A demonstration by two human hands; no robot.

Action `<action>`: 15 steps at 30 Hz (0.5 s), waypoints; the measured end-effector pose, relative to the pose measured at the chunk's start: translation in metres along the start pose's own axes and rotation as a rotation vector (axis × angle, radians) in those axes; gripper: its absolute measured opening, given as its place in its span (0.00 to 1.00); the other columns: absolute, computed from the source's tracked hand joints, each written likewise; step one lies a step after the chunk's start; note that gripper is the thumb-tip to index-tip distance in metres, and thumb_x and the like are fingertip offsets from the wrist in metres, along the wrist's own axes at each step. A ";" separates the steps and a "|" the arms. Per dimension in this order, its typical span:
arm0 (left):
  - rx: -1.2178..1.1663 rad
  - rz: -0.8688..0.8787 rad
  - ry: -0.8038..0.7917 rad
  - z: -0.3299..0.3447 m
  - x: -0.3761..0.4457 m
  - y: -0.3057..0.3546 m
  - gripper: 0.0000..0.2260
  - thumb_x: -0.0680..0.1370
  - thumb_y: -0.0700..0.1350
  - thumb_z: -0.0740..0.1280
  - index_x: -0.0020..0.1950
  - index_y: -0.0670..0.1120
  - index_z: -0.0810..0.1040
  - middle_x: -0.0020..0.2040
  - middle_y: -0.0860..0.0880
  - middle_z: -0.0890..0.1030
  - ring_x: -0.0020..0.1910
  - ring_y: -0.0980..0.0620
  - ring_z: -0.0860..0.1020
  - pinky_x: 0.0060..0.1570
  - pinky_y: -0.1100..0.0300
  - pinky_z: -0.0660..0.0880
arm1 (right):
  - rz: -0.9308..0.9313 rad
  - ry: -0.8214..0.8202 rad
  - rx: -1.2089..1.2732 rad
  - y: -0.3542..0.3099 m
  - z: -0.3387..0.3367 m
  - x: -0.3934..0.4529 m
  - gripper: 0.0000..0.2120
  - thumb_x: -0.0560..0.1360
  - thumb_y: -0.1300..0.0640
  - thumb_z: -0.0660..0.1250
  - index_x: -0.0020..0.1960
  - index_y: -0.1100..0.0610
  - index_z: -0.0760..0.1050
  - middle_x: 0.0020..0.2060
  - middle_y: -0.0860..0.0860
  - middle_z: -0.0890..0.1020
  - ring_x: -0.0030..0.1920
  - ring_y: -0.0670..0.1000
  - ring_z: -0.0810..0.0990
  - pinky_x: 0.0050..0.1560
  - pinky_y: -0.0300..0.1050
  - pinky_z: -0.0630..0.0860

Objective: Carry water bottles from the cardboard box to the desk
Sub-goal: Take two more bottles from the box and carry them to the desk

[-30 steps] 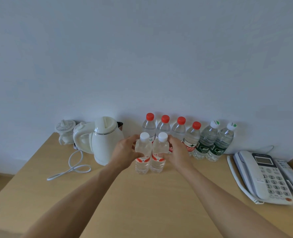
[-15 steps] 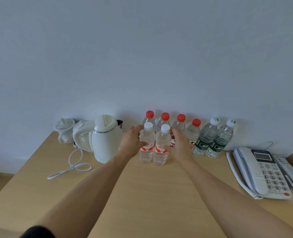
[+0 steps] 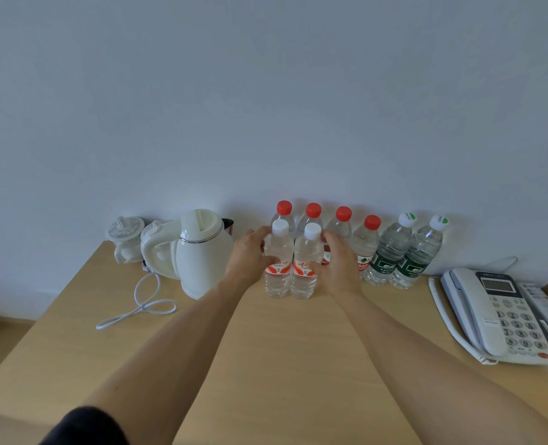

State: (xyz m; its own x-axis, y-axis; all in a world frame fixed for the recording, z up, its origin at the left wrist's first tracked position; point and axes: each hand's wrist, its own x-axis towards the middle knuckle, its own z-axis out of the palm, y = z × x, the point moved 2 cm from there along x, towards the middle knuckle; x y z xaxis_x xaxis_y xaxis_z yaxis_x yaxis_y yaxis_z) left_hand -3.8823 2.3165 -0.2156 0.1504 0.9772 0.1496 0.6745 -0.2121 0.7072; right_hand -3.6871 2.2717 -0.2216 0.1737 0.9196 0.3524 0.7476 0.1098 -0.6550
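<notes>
Two small white-capped water bottles with red-and-white labels stand side by side on the wooden desk (image 3: 266,348). My left hand (image 3: 248,256) grips the left white-capped bottle (image 3: 278,252). My right hand (image 3: 340,263) grips the right white-capped bottle (image 3: 307,255). Both bottles stand upright just in front of a row of red-capped bottles (image 3: 343,224) along the wall. The cardboard box is out of view.
Two green-labelled bottles (image 3: 391,252) end the row at the right. A white electric kettle (image 3: 199,252) with a looped cord (image 3: 144,303) stands to the left, a lidded cup (image 3: 125,239) behind it. A white desk phone (image 3: 503,313) lies at the right edge.
Both hands moved the two white-capped bottles away from me toward the row at the wall. The bottles now stand on the desk close in front of the red-capped ones.
</notes>
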 end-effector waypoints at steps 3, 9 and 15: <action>0.005 -0.002 0.015 0.003 0.000 0.001 0.31 0.69 0.41 0.80 0.70 0.50 0.75 0.48 0.47 0.76 0.47 0.48 0.77 0.47 0.59 0.73 | 0.007 -0.016 0.001 0.001 -0.002 -0.001 0.26 0.67 0.61 0.80 0.61 0.56 0.74 0.56 0.52 0.78 0.56 0.53 0.79 0.58 0.50 0.76; 0.010 0.013 -0.009 0.003 -0.001 -0.002 0.30 0.70 0.40 0.79 0.70 0.50 0.75 0.49 0.45 0.76 0.48 0.47 0.78 0.47 0.60 0.71 | 0.024 -0.035 -0.002 0.000 -0.002 -0.001 0.26 0.67 0.60 0.80 0.61 0.56 0.73 0.56 0.53 0.78 0.57 0.54 0.79 0.58 0.51 0.76; 0.003 -0.008 -0.022 0.003 -0.005 -0.001 0.31 0.70 0.41 0.78 0.71 0.52 0.74 0.49 0.45 0.75 0.48 0.48 0.78 0.47 0.60 0.71 | 0.042 -0.048 0.005 -0.002 -0.004 -0.002 0.25 0.67 0.57 0.81 0.60 0.56 0.74 0.54 0.51 0.80 0.56 0.52 0.79 0.56 0.51 0.77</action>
State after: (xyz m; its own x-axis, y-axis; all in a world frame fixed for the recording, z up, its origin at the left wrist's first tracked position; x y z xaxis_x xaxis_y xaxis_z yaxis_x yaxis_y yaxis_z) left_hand -3.8814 2.3118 -0.2186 0.1610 0.9785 0.1289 0.6778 -0.2046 0.7062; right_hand -3.6859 2.2681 -0.2183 0.1740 0.9405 0.2918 0.7367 0.0723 -0.6723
